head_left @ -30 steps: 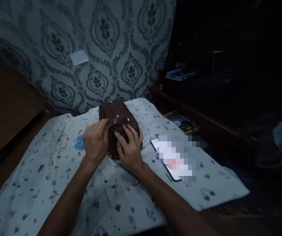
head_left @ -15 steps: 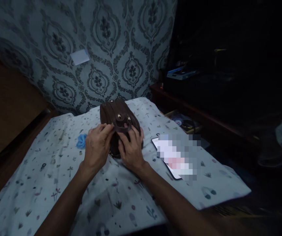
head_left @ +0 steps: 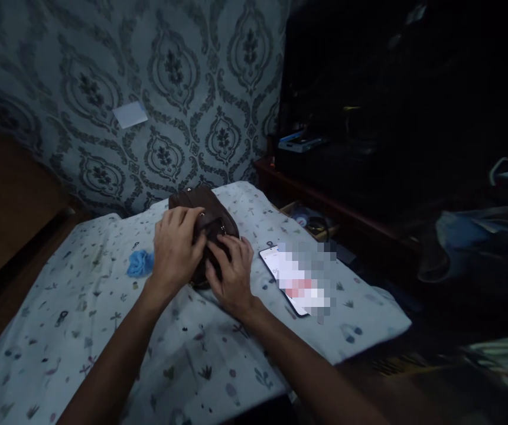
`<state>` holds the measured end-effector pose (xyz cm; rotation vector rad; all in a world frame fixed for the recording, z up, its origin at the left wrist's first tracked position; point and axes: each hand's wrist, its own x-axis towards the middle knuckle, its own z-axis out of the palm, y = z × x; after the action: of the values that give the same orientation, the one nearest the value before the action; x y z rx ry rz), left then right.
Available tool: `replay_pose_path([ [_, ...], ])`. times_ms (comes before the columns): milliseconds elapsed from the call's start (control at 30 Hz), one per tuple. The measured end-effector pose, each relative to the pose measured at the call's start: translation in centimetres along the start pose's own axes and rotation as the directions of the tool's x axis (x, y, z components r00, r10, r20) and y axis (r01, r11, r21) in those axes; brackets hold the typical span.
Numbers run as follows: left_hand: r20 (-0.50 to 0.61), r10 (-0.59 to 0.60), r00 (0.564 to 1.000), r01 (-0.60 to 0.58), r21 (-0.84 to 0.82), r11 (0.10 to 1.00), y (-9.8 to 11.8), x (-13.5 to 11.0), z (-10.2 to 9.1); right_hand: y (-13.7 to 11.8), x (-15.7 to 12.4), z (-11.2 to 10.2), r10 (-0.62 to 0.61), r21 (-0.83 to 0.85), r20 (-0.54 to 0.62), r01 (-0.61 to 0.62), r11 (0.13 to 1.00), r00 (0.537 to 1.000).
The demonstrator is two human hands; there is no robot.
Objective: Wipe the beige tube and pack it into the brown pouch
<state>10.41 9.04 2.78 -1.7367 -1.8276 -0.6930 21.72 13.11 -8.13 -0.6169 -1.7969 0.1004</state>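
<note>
A small dark brown leather bag [head_left: 198, 203] with metal studs lies on a patterned bedsheet [head_left: 103, 319]. My left hand [head_left: 175, 251] lies curled over the bag's near end, fingers closed on its strap or flap. My right hand [head_left: 231, 273] presses against the bag's right side, fingers bent and gripping it. A phone [head_left: 296, 277] with a lit screen lies on the sheet just right of my right hand. A small blue scrunchie [head_left: 139, 264] sits on the sheet left of my left hand.
A damask-patterned wall [head_left: 160, 106] with a white paper note [head_left: 130, 114] rises behind the bed. A dark wooden shelf unit [head_left: 325, 195] with small items stands to the right. Dim clutter fills the far right; brown wood [head_left: 1, 212] borders the left.
The view has shifted so everything sits further left. My left hand has moved up over the bag's top, and the strap tab that stood up is now pressed down under my fingers.
</note>
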Motion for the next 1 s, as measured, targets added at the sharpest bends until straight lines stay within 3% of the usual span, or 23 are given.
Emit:
replay_pose_path([
  [133,0.076,0.071,0.995,-0.069,-0.022,0.997,0.7,2.0,1.1,0.1,0.0,0.0,0.021,0.008,-0.010,-0.021,1.000,1.000],
  [267,0.066,0.058,0.996,-0.057,-0.021,0.998,0.7,3.0,2.2,0.3,0.0,0.2,0.048,-0.017,-0.040,-0.049,0.999,0.998],
  [533,-0.012,-0.177,0.984,0.164,-0.318,0.934,0.0,3.2,3.9,0.3,-0.3,0.5,0.009,-0.015,-0.042,-0.010,1.000,0.999],
  [733,0.009,-0.223,0.975,0.212,-0.352,0.912,0.3,3.3,4.0,0.5,-0.3,0.8,-0.015,-0.031,-0.086,0.013,0.999,0.996],
  [1000,0.039,-0.166,0.985,0.167,-0.423,0.891,0.5,2.5,3.6,0.7,-0.4,1.0,-0.005,-0.039,-0.038,0.003,0.999,0.999],
])
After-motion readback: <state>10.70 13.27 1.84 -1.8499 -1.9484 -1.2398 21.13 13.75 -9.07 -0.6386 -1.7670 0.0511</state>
